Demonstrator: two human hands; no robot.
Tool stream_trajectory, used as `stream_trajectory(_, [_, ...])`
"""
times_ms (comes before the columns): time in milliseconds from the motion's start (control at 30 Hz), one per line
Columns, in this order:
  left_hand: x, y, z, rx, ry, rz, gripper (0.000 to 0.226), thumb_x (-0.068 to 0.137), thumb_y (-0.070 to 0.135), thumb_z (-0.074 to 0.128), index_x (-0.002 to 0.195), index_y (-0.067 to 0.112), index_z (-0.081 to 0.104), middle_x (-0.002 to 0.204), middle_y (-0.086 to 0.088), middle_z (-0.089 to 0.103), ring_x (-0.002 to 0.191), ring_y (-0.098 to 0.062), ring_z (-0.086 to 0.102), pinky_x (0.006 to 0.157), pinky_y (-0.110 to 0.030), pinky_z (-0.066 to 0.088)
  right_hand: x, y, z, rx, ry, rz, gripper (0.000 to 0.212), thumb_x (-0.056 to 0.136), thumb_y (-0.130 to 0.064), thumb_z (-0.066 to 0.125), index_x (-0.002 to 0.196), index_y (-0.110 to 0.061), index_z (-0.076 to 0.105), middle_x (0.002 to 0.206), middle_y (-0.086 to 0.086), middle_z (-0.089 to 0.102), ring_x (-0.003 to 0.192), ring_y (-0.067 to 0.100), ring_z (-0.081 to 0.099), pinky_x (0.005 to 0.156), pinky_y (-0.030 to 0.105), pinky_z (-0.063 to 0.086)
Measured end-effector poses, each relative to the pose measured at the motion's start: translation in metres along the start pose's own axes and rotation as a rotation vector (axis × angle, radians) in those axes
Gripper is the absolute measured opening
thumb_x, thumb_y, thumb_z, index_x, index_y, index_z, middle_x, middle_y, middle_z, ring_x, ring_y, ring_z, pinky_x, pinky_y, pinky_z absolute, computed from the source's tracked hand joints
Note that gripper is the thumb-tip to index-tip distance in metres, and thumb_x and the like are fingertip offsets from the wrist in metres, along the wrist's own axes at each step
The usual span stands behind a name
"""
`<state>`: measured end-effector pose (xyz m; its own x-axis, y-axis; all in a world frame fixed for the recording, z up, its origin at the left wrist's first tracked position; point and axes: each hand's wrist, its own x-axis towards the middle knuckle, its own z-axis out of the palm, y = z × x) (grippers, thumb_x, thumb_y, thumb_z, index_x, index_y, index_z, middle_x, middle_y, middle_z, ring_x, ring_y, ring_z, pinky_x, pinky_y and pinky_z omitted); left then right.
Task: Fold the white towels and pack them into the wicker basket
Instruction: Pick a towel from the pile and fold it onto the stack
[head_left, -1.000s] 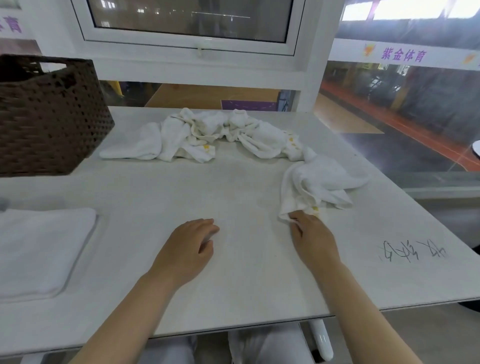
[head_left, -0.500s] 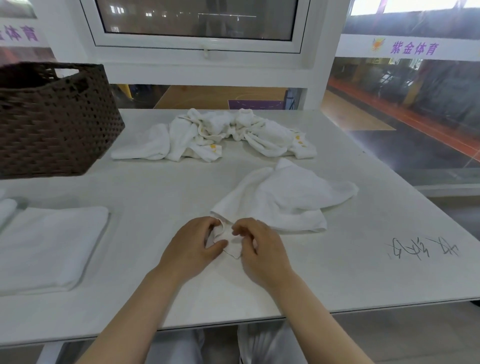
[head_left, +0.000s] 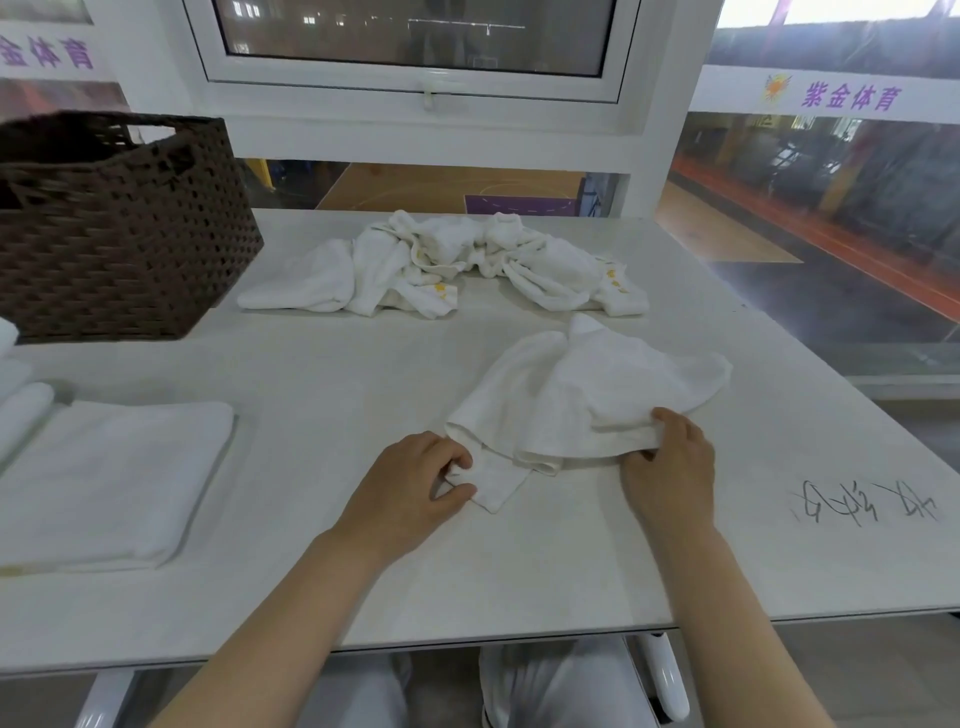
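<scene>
The left hand (head_left: 410, 480) pinches a corner of the crumpled towel (head_left: 592, 400) between thumb and curled fingers; the right hand (head_left: 670, 462) grips its near edge; the towel lies mid-worktop (head_left: 322, 384), the wicker basket (head_left: 119, 228) far left.

place: room in a sports hall, overlooking courts | evidence: window (head_left: 415, 41) and glass wall gave onto an indoor basketball court (head_left: 457, 192) below | red running track (head_left: 831, 244) ran at right | purple sports signage (head_left: 849, 97) hung above
</scene>
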<state>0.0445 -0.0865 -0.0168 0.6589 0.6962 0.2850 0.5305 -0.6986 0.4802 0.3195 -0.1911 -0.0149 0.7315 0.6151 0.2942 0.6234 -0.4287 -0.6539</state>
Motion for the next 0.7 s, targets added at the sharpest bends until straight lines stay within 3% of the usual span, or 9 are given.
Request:
stream_trajectory(67, [-0.002, 0.001, 0.001, 0.027, 0.037, 0.027, 0.021, 0.086, 0.037, 0.066, 0.104, 0.029, 0.06, 0.103, 0.015, 0.051, 0.1, -0.003, 0.047, 0.085, -0.02, 0.04, 0.002, 0.004, -0.007, 0.135, -0.022, 0.056, 0.039, 0.086, -0.01, 0.055, 0.124, -0.014, 0.059, 0.122, 0.008, 0.06, 0.113, 0.03, 0.055, 0.093, 0.039, 0.045])
stream_trajectory(167, [-0.004, 0.004, 0.001, 0.077, 0.04, 0.161, 0.024, 0.083, 0.028, 0.066, 0.106, 0.027, 0.059, 0.119, 0.013, 0.047, 0.118, -0.006, 0.042, 0.097, -0.021, 0.037, -0.003, -0.002, -0.013, 0.303, 0.027, 0.107, 0.016, 0.088, -0.015, 0.053, 0.092, -0.022, 0.067, 0.088, -0.005, 0.068, 0.087, 0.02, 0.062, 0.068, 0.026, 0.044])
stream_trajectory(267, [-0.006, 0.007, 0.0, -0.015, -0.08, 0.226, 0.022, 0.085, 0.025, 0.063, 0.107, 0.029, 0.064, 0.114, 0.021, 0.056, 0.112, 0.0, 0.048, 0.095, -0.021, 0.041, -0.009, -0.009, -0.015, 0.373, 0.073, 0.097, 0.013, 0.091, -0.021, 0.056, 0.085, -0.028, 0.066, 0.079, -0.01, 0.068, 0.079, 0.009, 0.063, 0.063, 0.022, 0.042])
stream_trajectory(367, [-0.005, 0.006, 0.001, -0.056, -0.067, 0.184, 0.014, 0.09, 0.026, 0.063, 0.102, 0.03, 0.067, 0.104, 0.022, 0.06, 0.104, 0.0, 0.052, 0.086, -0.021, 0.045, -0.015, -0.013, -0.015, 0.399, 0.1, -0.077, 0.015, 0.095, -0.017, 0.055, 0.091, -0.026, 0.068, 0.087, -0.013, 0.069, 0.083, 0.004, 0.063, 0.07, 0.017, 0.045])
stream_trajectory(467, [-0.005, 0.007, 0.004, 0.048, -0.017, 0.222, 0.006, 0.093, 0.031, 0.061, 0.098, 0.031, 0.066, 0.099, 0.022, 0.059, 0.098, 0.001, 0.051, 0.08, -0.023, 0.046, -0.017, -0.014, -0.012, 0.375, 0.069, -0.249, 0.02, 0.097, -0.009, 0.055, 0.102, -0.022, 0.07, 0.099, -0.015, 0.068, 0.093, 0.0, 0.061, 0.078, 0.01, 0.043])
stream_trajectory(567, [-0.007, 0.008, 0.008, 0.123, 0.013, 0.275, 0.011, 0.095, 0.033, 0.056, 0.099, 0.028, 0.065, 0.098, 0.018, 0.061, 0.094, -0.003, 0.052, 0.077, -0.025, 0.046, -0.019, -0.013, -0.009, 0.282, -0.015, -0.357, 0.03, 0.095, 0.001, 0.051, 0.111, -0.017, 0.069, 0.106, -0.007, 0.068, 0.098, 0.007, 0.061, 0.08, 0.006, 0.039])
stream_trajectory(700, [-0.007, 0.01, 0.008, 0.138, 0.042, 0.26, 0.01, 0.092, 0.03, 0.062, 0.1, 0.026, 0.067, 0.097, 0.016, 0.062, 0.09, -0.005, 0.053, 0.073, -0.022, 0.047, -0.015, -0.013, -0.003, 0.051, -0.057, -0.242, 0.048, 0.086, -0.009, 0.061, 0.132, -0.015, 0.051, 0.128, 0.004, 0.056, 0.116, 0.027, 0.05, 0.09, 0.028, 0.037])
